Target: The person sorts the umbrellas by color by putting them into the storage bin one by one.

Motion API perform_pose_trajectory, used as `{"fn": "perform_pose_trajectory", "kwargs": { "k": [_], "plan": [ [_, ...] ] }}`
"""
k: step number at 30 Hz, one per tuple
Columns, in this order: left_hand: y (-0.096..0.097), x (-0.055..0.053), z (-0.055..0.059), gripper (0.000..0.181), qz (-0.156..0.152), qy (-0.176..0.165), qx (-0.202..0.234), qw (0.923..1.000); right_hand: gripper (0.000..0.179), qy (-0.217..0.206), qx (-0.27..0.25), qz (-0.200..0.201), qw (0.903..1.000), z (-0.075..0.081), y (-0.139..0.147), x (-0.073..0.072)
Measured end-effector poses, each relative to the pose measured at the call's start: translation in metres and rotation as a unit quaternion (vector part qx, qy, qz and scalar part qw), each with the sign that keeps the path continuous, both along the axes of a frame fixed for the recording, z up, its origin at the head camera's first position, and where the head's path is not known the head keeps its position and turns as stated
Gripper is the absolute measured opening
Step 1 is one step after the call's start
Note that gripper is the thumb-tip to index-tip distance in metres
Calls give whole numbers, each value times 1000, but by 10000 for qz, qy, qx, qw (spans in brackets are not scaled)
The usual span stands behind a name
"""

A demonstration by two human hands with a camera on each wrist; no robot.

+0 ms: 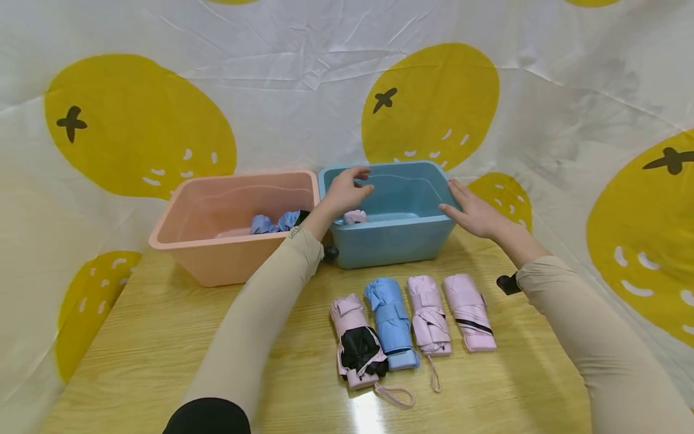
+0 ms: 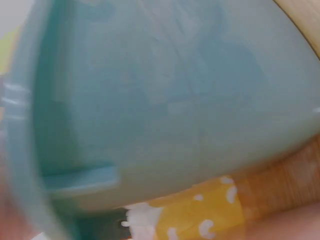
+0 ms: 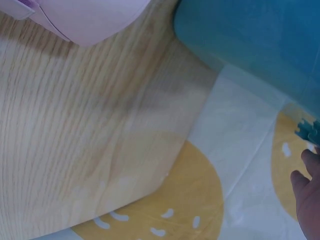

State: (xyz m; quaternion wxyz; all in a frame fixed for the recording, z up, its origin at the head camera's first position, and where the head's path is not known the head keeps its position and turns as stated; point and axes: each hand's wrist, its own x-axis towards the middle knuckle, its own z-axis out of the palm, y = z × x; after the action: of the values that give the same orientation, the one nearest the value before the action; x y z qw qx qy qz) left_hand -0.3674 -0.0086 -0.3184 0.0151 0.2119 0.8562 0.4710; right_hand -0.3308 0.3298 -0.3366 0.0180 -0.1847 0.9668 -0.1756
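Observation:
My left hand [image 1: 349, 191] is over the left end of a blue plastic bin [image 1: 387, 241], fingers loosely bent and holding nothing. Just beneath it, inside the bin, shows part of a folded pink umbrella [image 1: 355, 217]. The bin's outer wall [image 2: 175, 100] fills most of the left wrist view, which is blurred. At the bin's right end, my right hand [image 1: 474, 211] rests against the rim with fingers extended. In the right wrist view only some fingertips of the right hand [image 3: 310, 190] appear, beside the bin [image 3: 250, 40].
A pink bin [image 1: 238, 256] stands left of the blue one, with folded blue umbrellas [image 1: 264, 224] inside. In front lie a blue folded umbrella [image 1: 391, 319] and three pink ones, including one with black fabric [image 1: 349, 313]. A fruit-patterned cloth [image 1: 293, 90] hangs behind the wooden table [image 1: 162, 337].

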Motion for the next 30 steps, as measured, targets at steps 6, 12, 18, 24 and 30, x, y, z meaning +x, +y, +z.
{"fn": "perform_pose_trajectory", "kwargs": {
  "k": [6, 12, 18, 24, 30],
  "plan": [
    [-13, 36, 10, 51, 15, 289, 842, 9960, 83, -17, -6, 15, 10000, 0, 0, 0],
    [-28, 84, 9, 51, 259, 762, 1706, 9820, 84, -16, -35, 31, 10000, -1, 1, 1],
    [-39, 126, -5, 54, 663, 882, 2272, 9676, 84, 26, -52, 38, 10000, -3, 4, 0],
    [-43, 155, -30, 60, 911, 758, 2053, 9715, 85, 6, -14, 19, 10000, -2, 2, -2],
    [-43, 175, -60, 67, 925, 88, 1514, 9841, 84, 28, -18, -2, 10000, -3, 3, -1]
  ]
}}
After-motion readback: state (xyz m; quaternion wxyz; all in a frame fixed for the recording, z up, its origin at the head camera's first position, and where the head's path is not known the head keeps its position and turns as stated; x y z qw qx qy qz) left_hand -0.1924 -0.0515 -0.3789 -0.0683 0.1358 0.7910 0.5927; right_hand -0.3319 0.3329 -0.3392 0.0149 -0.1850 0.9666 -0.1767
